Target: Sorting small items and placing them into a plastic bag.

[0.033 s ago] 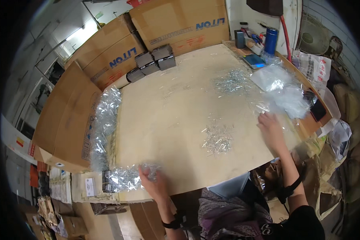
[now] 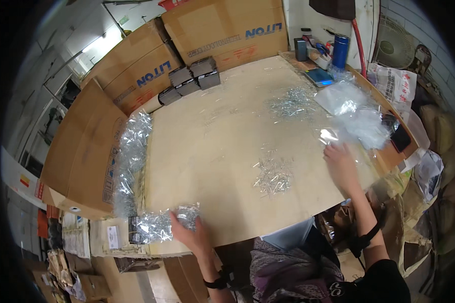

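Observation:
My left hand [image 2: 191, 236] is at the table's front left edge. Its thumb and fingers close about a small clear plastic packet [image 2: 189, 211] with shiny contents, at the right end of a row of similar packets [image 2: 154, 226]. Over on the right, my right hand [image 2: 341, 164] pinches a thin clear plastic bag [image 2: 329, 136], which glints at the fingertips. Between the hands lies a loose pile of small shiny metal pieces [image 2: 274, 177]. Farther back is a second pile of thin metal pieces [image 2: 292, 103]. What exactly the pieces are is too small to tell.
More filled packets [image 2: 134, 141] line the left edge beside a cardboard box [image 2: 81, 151]. Dark stacked blocks [image 2: 187, 83] stand at the back. On the right are clear bags [image 2: 359, 118], a phone [image 2: 401, 139], a small flat device [image 2: 319, 77] and a blue can [image 2: 340, 52].
My left hand and its packet have shifted slightly left, toward the row. The plastic at my right fingertips catches the light more brightly; the right hand has hardly moved.

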`<state>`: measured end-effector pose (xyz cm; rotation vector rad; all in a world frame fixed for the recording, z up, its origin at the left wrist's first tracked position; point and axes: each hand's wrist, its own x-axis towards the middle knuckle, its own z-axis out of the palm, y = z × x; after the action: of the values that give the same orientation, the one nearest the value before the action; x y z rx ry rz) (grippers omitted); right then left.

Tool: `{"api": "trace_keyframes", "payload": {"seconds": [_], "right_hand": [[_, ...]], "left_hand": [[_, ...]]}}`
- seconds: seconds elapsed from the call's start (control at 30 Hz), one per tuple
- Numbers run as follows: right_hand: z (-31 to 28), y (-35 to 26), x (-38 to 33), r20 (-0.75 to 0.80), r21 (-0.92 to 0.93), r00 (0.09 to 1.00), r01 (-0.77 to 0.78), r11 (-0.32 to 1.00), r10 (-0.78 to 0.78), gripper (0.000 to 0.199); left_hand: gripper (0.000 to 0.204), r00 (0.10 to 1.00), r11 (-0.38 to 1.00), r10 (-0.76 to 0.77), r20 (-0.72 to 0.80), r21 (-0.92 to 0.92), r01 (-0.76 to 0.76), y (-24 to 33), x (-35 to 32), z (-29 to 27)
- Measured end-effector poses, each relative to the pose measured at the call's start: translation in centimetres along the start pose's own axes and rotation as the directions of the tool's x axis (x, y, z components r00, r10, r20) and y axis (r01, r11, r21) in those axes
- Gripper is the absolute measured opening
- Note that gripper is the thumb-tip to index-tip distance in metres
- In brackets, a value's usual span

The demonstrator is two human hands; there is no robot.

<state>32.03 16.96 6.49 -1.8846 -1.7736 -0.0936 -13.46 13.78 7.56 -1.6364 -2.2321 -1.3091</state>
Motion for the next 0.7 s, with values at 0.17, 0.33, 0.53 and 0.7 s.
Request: {"api": "trace_keyframes", "payload": {"seconds": [0.17,0.33,0.53,0.7], "right_hand": [[-0.6,-0.4,-0.4,-0.153,0.009,0.983,0.101,0.995,-0.098,0.014],[-0.9,-0.9,-0.5,-0.154,0.091,0.976,0.169,0.981,-0.154,0.013],[-1.4,-1.6,-0.8,-0.267,0.009,0.93,0.264,0.964,-0.252,0.009],[-4.2,-7.6,-3.6,-0.393,-0.041,0.704,0.63,0.776,-0.592,0.022]], "left_hand": [[0.067,0.976,0.978,0.209,-0.056,0.007,-0.209,3.2,-2.1,-1.1],[0.056,0.946,0.94,0.309,0.099,-0.184,-0.288,5.9,-6.9,-0.8],[0.031,0.879,0.872,0.402,0.256,-0.401,-0.282,9.8,-10.0,-0.3],[0.034,0.769,0.639,0.408,0.491,-0.756,0.143,10.9,-10.6,-0.2]]}}
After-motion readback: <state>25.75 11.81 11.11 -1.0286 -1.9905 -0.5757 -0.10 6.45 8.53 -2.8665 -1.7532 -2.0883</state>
